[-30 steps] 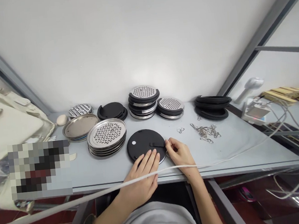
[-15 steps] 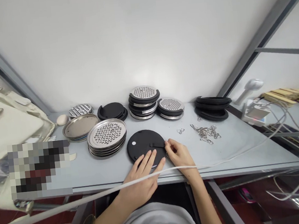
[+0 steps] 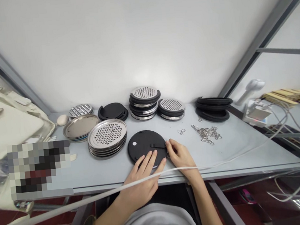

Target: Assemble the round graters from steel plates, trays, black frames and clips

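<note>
A round black disc [image 3: 142,141] with a white dot and a short black strap [image 3: 157,145] lies flat on the table in front of me. My left hand [image 3: 142,177] rests on its near part, fingers stretched out and slightly spread. At the disc's right edge, by the strap's end, my right hand [image 3: 179,155] pinches a small wire clip [image 3: 168,155]; most of it is hidden by the fingers, with a ring showing below. Right of that hand lie a loose wire clip [image 3: 181,131] and a pile of wire clips [image 3: 207,133].
Perforated metal discs [image 3: 107,135] are stacked to the left, beside plain metal discs [image 3: 81,126]. Farther back stand assembled stacks [image 3: 145,100] and black rings [image 3: 213,110]. A white cable [image 3: 99,196] crosses in front of my forearms. A bag [image 3: 10,119] sits at the left.
Almost nothing differs. My right fingers have shifted very slightly at the disc's edge; the left hand and the disc stay in place.
</note>
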Available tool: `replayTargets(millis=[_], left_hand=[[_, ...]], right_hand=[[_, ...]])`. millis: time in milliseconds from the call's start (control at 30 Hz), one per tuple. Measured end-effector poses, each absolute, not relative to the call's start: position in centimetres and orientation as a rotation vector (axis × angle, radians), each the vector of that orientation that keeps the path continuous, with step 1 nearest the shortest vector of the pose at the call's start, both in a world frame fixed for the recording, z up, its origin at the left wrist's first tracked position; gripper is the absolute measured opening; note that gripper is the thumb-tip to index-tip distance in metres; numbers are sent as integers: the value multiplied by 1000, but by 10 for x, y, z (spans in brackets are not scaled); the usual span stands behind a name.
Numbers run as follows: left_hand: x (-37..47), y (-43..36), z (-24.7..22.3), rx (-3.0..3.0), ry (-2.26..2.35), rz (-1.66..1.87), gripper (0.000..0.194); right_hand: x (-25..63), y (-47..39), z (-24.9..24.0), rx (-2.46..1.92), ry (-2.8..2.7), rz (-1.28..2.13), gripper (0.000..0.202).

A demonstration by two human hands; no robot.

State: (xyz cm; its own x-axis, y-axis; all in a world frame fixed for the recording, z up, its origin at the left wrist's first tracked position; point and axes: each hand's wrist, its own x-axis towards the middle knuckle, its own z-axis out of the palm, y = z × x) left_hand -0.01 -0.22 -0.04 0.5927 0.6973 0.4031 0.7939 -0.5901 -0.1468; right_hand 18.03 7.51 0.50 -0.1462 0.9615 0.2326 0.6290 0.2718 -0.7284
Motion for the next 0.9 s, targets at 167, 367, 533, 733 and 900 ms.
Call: replayTargets(millis=[167,367,533,733,900], left_hand=[[0,-3,1,-2501,-1214,-410,59],[1,-2,-1,-2483,-1225,-410,59],[0,-1,0,-2477,-1220,-409,60],[1,-2,3,-2462,-1220,-415,59],[1,-2,1,-2466,-1227,-424,60]], right_hand=[[179,75,5,-1484,-1871,608,33],[180,75,1,-1434,-1863,655,35],[183,78,2,-1508,-1624,509,31],[206,93,5,-1726,-1487,365,25],[221,106,10,-1774,-1463,353,24]])
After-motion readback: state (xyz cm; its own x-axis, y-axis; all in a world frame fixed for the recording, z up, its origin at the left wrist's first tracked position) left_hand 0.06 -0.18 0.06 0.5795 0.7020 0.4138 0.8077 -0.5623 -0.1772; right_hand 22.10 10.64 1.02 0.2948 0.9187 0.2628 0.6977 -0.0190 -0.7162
